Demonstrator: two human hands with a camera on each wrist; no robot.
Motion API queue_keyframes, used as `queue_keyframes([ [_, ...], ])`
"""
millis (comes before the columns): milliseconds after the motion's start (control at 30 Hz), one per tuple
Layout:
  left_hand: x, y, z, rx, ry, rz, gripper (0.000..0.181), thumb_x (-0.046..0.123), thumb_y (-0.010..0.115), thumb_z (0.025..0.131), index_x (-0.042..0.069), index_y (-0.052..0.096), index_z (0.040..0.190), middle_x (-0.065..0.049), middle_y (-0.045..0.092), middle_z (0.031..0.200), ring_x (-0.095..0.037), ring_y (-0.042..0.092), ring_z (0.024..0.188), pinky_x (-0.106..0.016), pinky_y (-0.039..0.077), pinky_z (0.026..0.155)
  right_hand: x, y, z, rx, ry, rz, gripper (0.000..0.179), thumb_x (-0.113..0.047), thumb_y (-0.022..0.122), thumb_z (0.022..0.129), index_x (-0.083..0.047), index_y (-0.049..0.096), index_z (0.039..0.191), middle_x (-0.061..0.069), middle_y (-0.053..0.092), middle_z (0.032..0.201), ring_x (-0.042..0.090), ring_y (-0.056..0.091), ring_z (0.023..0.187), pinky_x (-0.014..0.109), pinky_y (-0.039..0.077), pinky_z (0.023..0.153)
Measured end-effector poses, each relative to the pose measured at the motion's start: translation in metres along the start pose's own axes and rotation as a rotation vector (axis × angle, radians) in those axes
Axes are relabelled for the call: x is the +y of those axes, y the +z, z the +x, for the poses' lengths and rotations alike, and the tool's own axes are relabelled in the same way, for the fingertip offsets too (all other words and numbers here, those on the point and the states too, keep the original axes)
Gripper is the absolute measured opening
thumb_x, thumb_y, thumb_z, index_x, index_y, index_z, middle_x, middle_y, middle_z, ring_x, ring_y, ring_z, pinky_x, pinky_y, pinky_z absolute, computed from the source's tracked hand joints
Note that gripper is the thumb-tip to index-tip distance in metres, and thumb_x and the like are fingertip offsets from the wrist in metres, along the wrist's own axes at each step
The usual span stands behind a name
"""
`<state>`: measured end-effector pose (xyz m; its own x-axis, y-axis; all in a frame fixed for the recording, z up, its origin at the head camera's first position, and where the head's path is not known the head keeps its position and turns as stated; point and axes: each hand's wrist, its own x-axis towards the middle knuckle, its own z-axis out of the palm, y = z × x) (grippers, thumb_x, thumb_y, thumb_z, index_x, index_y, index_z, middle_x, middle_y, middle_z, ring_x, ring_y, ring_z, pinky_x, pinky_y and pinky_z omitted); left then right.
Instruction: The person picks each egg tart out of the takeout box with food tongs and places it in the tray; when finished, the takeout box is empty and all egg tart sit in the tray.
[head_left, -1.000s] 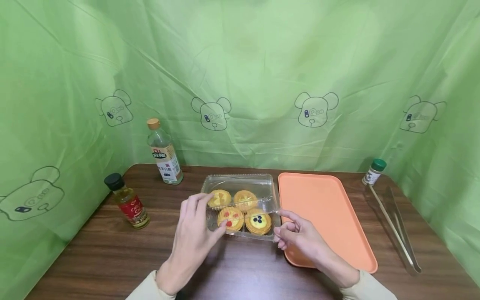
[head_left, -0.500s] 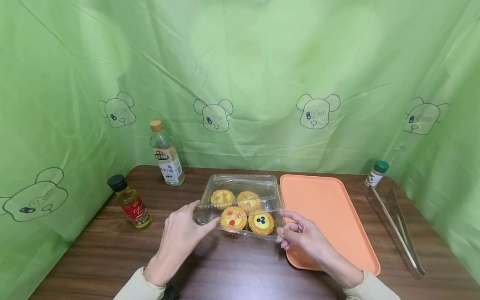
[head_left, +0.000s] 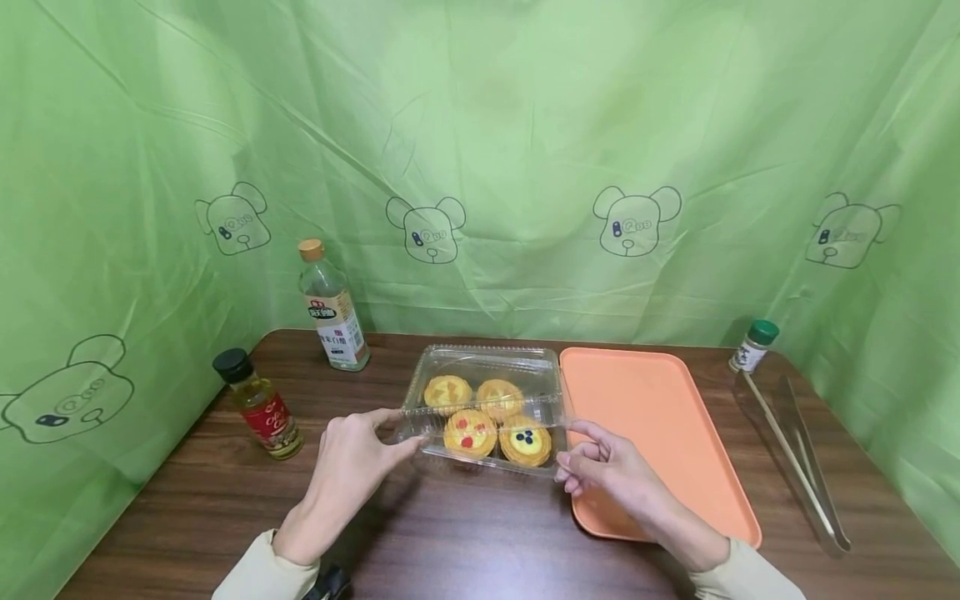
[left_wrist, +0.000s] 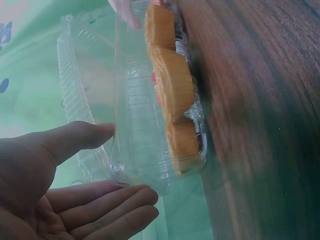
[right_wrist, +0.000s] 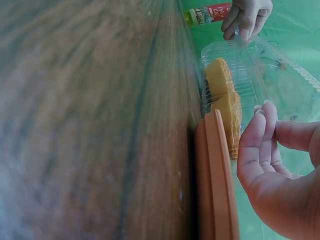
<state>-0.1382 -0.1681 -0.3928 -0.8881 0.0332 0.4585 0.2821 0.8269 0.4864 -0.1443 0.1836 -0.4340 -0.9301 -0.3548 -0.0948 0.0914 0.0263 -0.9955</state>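
A clear plastic clamshell container (head_left: 487, 463) holds several egg tarts (head_left: 469, 434), one topped with red pieces and one with dark berries. Its hinged lid (left_wrist: 90, 75) is partly raised and tilts over the tarts. At the lid's left corner, my left hand (head_left: 352, 454) has its thumb on one side of the edge and its fingers on the other. With thumb and index finger, my right hand (head_left: 611, 471) pinches the lid's right front edge. The right wrist view shows both hands (right_wrist: 282, 160) at opposite ends of this edge.
An orange tray (head_left: 637, 417) lies right of the container. Farther right are metal tongs (head_left: 802, 467) and a green-capped shaker (head_left: 753, 346). On the left stand an olive oil bottle (head_left: 262, 412) and a taller clear bottle (head_left: 333, 317). Green cloth (head_left: 525, 125) surrounds the wooden table.
My left hand has drawn left and toward me, from over the container's left side to the lid's corner. The container has shifted slightly right in view; my right hand keeps its pinch.
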Motion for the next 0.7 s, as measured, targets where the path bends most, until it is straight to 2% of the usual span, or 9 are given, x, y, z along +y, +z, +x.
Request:
queue_keyframes([
  [233,0.0019,0.0022,-0.0004,-0.01,-0.016,0.015,0.027,0.02,0.094,0.076,0.004,0.083,0.095,-0.004,0.08,0.084,-0.02,0.069,0.064,-0.047,0.056,0.062,0.0002,-0.0002,0.001,-0.008,0.01,-0.014,0.071,-0.006,0.073,0.099,0.008,0.036,0.158,0.019,0.073,0.092,0.019,0.07,0.074,0.031,0.062,0.072],
  [567,0.0025,0.0015,0.0011,-0.046,-0.017,0.03,0.025,0.014,0.095,0.075,0.003,0.082,0.094,-0.004,0.079,0.082,-0.024,0.073,0.068,-0.047,0.057,0.064,0.0004,0.0008,0.0002,-0.001,0.027,0.011,0.07,-0.006,0.073,0.099,0.007,0.036,0.158,0.019,0.072,0.092,0.019,0.07,0.074,0.031,0.062,0.072],
  [700,0.0024,-0.0005,0.0001,-0.068,-0.035,0.038,0.024,0.012,0.094,0.076,0.002,0.082,0.094,-0.006,0.079,0.083,-0.025,0.074,0.07,-0.047,0.058,0.066,0.0002,0.0025,0.0007,-0.009,0.005,0.02,0.07,-0.004,0.072,0.1,0.009,0.035,0.158,0.019,0.072,0.091,0.018,0.069,0.073,0.03,0.061,0.071],
])
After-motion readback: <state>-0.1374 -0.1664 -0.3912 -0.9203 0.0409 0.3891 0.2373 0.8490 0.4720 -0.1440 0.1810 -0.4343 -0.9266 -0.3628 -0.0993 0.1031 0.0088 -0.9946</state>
